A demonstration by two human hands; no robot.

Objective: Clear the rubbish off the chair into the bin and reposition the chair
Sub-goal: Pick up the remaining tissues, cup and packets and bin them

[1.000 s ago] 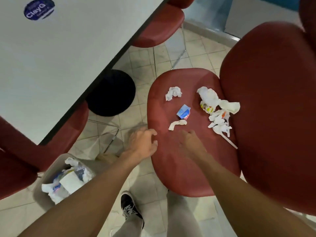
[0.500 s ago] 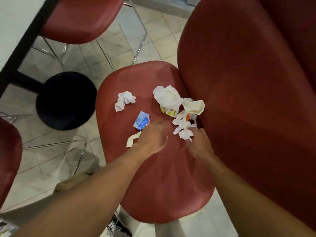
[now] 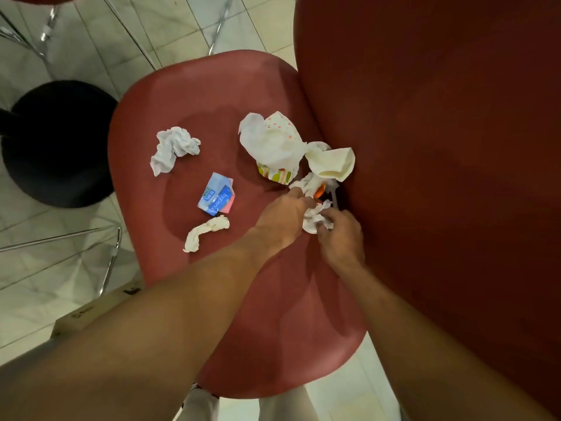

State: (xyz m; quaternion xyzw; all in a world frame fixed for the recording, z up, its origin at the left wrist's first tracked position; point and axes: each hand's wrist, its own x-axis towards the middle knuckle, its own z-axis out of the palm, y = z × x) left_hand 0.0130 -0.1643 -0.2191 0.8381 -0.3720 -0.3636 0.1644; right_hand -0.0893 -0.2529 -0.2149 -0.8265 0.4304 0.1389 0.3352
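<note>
The red chair seat (image 3: 188, 95) carries rubbish. A crumpled white tissue (image 3: 173, 148) lies at the left, a blue wipe packet (image 3: 217, 194) in the middle, a twisted paper scrap (image 3: 205, 230) below it. A crushed paper cup with white wrapper (image 3: 271, 144) and a cream napkin (image 3: 332, 162) sit against the backrest (image 3: 440, 147). My right hand (image 3: 341, 238) pinches a crumpled white tissue (image 3: 314, 217) from that pile. My left hand (image 3: 280, 218) has its fingers curled on the same pile, next to an orange scrap (image 3: 319, 189) and a white plastic utensil (image 3: 334, 192). The bin is out of view.
A black round table base (image 3: 57, 144) stands on the tiled floor at the left. Chrome chair legs (image 3: 110, 259) cross the floor beside the seat. A cardboard box (image 3: 97, 311) lies at the lower left beneath my left arm.
The view has closed in on the seat. Both hands moved forward into the pile by the backrest, and my right hand took hold of a white tissue.
</note>
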